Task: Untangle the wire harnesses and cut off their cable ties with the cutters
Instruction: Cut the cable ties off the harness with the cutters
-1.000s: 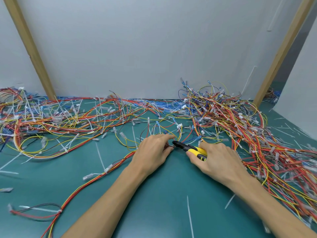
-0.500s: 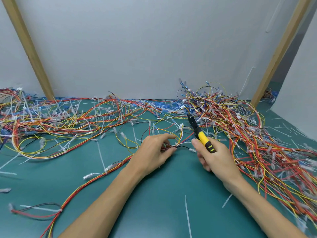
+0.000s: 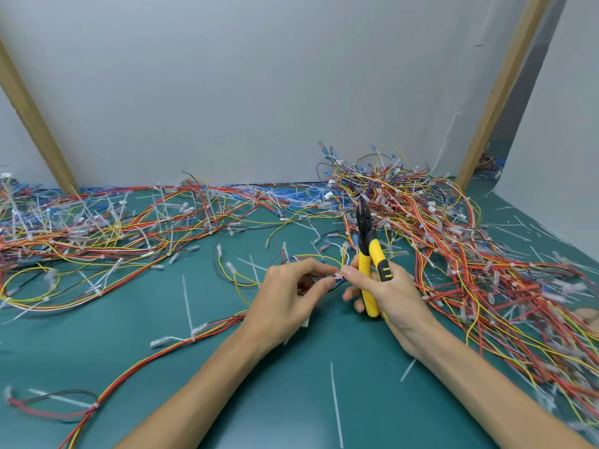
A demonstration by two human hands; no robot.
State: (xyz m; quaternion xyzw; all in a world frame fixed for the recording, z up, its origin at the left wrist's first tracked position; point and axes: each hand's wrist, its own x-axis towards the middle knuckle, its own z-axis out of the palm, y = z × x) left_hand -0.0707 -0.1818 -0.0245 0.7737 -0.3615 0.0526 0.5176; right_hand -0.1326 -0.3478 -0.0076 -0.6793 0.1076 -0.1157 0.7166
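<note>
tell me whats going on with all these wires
A person is sorting tangled wire harnesses on a green table. The right hand grips yellow-handled cutters, tip pointing up, not cutting. The left hand and the right fingers pinch one small wire bundle between them. Loose white cable ties lie around.

Upright yellow cutters [image 3: 367, 239] beside tangled harnesses [image 3: 437, 228]

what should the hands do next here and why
Probably tease the small wire knot apart with the fingertips: the left hand and right hand both pinch it, while the cutters sit parked in the right grip, tips pointing up, away from any tie.
</note>
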